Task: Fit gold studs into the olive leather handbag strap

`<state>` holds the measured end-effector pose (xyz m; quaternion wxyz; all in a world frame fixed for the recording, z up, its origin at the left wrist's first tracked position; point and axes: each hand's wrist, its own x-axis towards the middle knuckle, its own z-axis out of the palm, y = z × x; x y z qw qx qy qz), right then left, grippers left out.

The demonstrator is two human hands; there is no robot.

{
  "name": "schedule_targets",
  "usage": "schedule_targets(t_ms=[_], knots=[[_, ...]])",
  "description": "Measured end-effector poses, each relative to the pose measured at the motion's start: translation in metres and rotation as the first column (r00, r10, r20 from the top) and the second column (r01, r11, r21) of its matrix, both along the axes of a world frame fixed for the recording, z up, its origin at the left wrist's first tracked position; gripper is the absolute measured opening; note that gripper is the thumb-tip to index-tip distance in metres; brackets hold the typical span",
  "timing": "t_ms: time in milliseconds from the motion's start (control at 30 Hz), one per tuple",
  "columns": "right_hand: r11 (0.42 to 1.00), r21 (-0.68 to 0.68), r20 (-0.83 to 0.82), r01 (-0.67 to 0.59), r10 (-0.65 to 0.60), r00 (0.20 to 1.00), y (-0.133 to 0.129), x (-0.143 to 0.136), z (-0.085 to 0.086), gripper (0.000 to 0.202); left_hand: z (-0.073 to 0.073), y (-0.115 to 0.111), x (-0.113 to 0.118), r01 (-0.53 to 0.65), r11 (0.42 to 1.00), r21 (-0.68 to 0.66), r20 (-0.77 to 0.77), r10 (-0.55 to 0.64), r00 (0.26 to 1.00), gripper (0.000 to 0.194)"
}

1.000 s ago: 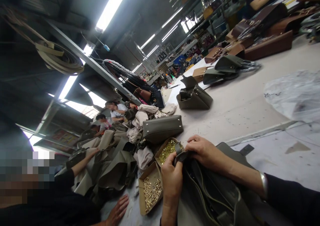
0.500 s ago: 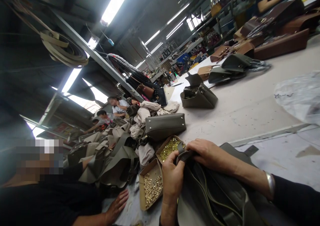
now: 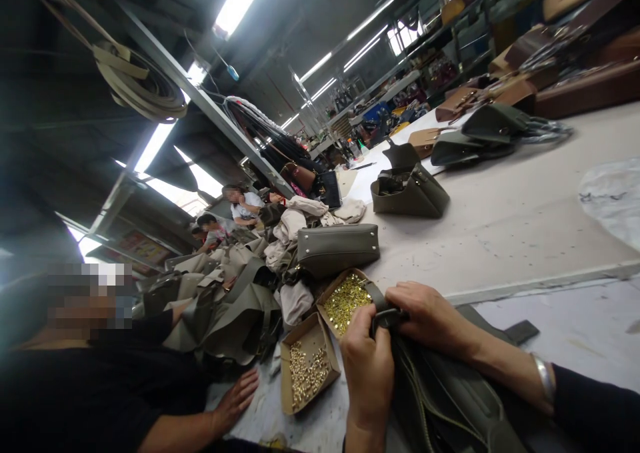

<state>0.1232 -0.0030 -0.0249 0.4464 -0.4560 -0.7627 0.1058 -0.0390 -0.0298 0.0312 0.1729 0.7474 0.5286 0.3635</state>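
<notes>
in the head view, a dark strap (image 3: pixel 383 309) of the olive bag (image 3: pixel 450 399) is pinched between the left hand (image 3: pixel 369 366) and right hand (image 3: pixel 430 316), both closed on it (just beside a box of brass rivets (image 3: pixel 345 299)) on the table (image 3: pixel 500 226).

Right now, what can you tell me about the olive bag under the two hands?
The olive bag looks like smooth leather or imitation leather, dark grey-green, with lighter stitching lines along its seams. It lies slumped on the pale table, partly cut off by the picture's lower edge. A strap end with a dark buckle-like fitting sticks up at its top, pinched between the left hand and the right hand. A dark tab pokes out at its right.
</notes>
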Motion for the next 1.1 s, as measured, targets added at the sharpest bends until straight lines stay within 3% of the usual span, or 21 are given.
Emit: schedule_targets(t_ms=[133,233,300,400,567,833,1100], knots=[[1.0,-0.01,-0.1,-0.015,0.014,0.995,-0.002,-0.002,-0.004,0.028,-0.01,0.003,-0.008,0.132,0.966,0.222,-0.048,-0.124,0.991,0.035],[0.992,0.038,-0.127,-0.118,0.122,0.984,-0.004,0.001,-0.002,0.026,-0.011,0.008,-0.018,0.179,0.956,0.234,-0.033,-0.176,0.984,0.032],[0.977,0.082,-0.162,-0.197,0.208,0.965,-0.005,0.004,0.001,0.021,-0.014,0.009,-0.022,0.16,0.963,0.215,-0.015,-0.161,0.987,0.03],[0.956,0.131,-0.195,-0.261,0.283,0.939,-0.006,0.005,0.003,0.029,-0.022,0.008,-0.022,0.074,0.96,0.269,0.011,-0.08,0.997,0.025],[0.962,0.112,-0.244,-0.251,0.271,0.931,-0.009,0.006,0.003,0.031,-0.04,0.002,-0.017,-0.063,0.89,0.451,0.038,0.051,0.998,0.016],[0.963,0.036,-0.201,-0.268,0.27,0.942,-0.012,0.004,0.002,0.029,-0.049,0.002,-0.026,-0.023,0.91,0.414,-0.018,0.033,0.999,0.025],[0.93,0.044,-0.253,-0.366,0.364,0.896,-0.008,0.007,-0.001,0.051,-0.056,0.002,-0.017,-0.032,0.835,0.549,-0.037,0.062,0.997,0.027]])
